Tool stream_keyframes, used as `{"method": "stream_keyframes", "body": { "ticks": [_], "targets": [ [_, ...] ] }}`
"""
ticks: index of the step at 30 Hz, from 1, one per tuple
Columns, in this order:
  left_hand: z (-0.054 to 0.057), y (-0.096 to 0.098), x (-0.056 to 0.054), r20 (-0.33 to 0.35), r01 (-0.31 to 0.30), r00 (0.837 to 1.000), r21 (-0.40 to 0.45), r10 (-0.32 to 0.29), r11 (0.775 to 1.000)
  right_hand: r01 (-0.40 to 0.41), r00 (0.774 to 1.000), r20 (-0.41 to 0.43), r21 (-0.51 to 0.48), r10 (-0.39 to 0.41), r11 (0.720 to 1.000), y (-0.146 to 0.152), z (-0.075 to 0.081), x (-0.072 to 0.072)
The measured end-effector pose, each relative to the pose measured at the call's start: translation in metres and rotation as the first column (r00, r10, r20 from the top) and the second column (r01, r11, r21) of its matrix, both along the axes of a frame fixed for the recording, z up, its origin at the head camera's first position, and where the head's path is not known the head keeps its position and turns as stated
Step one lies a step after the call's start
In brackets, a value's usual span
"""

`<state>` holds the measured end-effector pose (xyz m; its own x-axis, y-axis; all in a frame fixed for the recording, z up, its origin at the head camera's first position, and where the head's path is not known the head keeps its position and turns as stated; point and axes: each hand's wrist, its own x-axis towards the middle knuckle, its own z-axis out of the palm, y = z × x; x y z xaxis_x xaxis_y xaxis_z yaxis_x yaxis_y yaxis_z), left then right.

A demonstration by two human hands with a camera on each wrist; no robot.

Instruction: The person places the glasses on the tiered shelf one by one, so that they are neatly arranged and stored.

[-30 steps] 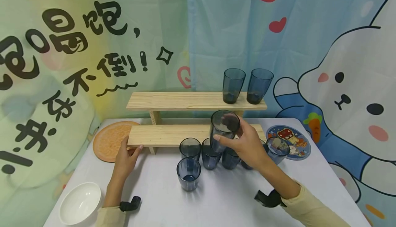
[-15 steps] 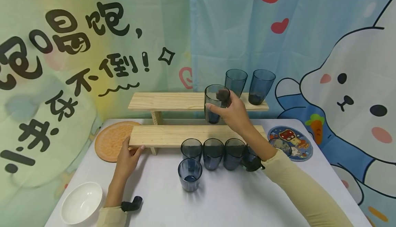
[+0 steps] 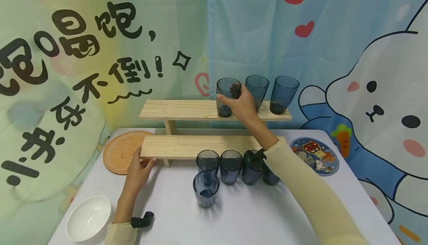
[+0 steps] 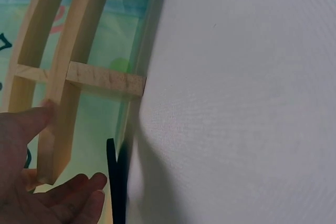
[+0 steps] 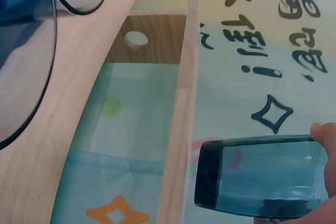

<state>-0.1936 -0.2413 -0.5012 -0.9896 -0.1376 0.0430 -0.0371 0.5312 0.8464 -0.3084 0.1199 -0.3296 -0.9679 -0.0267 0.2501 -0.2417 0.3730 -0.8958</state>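
My right hand (image 3: 246,105) grips a blue-tinted drinking glass (image 3: 224,98) near its rim, upright. In the head view its base overlaps the upper board (image 3: 180,109) of a two-tier wooden shelf. To its right on that board stand two matching glasses, a nearer glass (image 3: 261,85) and a right-end glass (image 3: 283,92). The right wrist view shows the held glass (image 5: 262,174) sideways, with fingertips at its rim end. My left hand (image 3: 138,169) holds the left end of the lower board (image 3: 177,146); the left wrist view shows its thumb (image 4: 37,121) on the board's edge.
Several glasses (image 3: 230,167) stand in a row before the lower board, with a single glass (image 3: 205,189) nearer. The right sleeve (image 3: 307,189) crosses above the row's right end. Around are a white bowl (image 3: 88,219), an orange round mat (image 3: 122,154) and a blue patterned mat (image 3: 329,159).
My right hand has carried the glass up from above the lower board and leftward to the upper board, left of the two glasses there. The left hand keeps its place.
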Motion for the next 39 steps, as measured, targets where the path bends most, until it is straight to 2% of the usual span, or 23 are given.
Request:
{"method": "stream_keyframes", "body": {
  "ticks": [9,19,25,32,39],
  "targets": [
    [0.003,0.003,-0.001,0.005,0.007,1.000,0.013,-0.007,1.000,0.048,0.999,0.016,0.014,-0.049,0.999,-0.001,-0.003,-0.017],
    [0.003,0.005,-0.001,-0.007,0.004,1.000,0.018,-0.004,1.000,0.072,0.997,0.021,0.023,-0.072,0.997,-0.003,-0.001,-0.021],
    [0.004,0.004,-0.001,-0.003,0.003,1.000,0.018,-0.002,1.000,0.086,0.995,0.038,0.069,-0.089,0.994,-0.006,-0.003,-0.024],
    [0.001,0.001,-0.001,-0.009,0.004,1.000,0.017,-0.004,1.000,0.087,0.994,0.060,0.111,-0.094,0.990,-0.011,-0.008,-0.023],
    [-0.002,0.000,0.000,-0.003,0.005,1.000,0.019,-0.005,1.000,0.036,0.998,0.046,0.108,-0.041,0.993,-0.010,-0.019,-0.013]
  ]
}}
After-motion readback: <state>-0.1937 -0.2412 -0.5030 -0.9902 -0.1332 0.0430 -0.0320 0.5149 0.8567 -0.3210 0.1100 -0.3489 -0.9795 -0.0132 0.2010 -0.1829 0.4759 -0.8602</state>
